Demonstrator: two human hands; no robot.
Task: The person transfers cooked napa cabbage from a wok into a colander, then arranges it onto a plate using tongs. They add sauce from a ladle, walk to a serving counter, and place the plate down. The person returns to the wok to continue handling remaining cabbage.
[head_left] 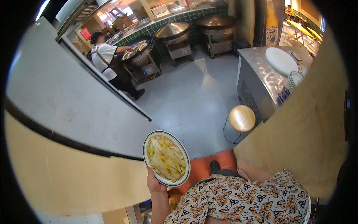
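My left hand [156, 182] grips the near edge of an oval white plate [183, 148] with a green rim line. Pale yellow-green cooked leafy vegetables [166, 158], which look like cabbage, cover the middle of the plate. It hangs in front of me, left of the middle, over the threshold. Down at my right side, my right hand [243, 172] is partly hidden by my patterned clothing, and its fingers cannot be made out.
A doorway opens onto a grey-tiled floor [190, 108], with a white door panel [74, 86] left and a tan wall [298, 138] right. A round wooden stool [242, 118] stands by a steel counter [257, 63]. A person [106, 59] works at a round cooker station [140, 56].
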